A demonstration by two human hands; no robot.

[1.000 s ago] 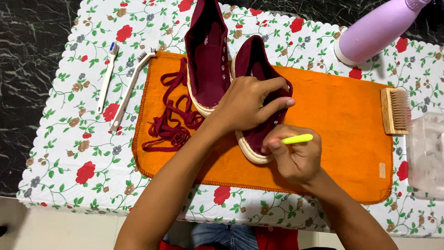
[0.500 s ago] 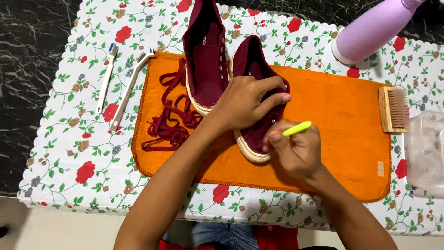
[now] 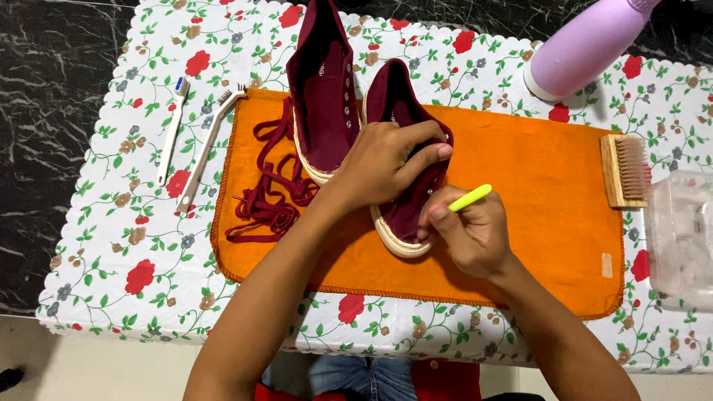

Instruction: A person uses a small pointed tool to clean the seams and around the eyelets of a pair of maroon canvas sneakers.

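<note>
Maroon shoe [image 3: 405,111], laceless, cream-soled, gripped by left hand [image 3: 386,163]; right hand [image 3: 468,234] fingers clench a yellow-green tool [image 3: 469,197].

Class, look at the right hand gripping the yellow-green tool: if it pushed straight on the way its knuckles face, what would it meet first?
The right hand faces up-left, so it would likely meet the near maroon canvas shoe first, at its cream sole rim, which it already seems to touch. The left hand steadies that shoe just beyond.
</note>
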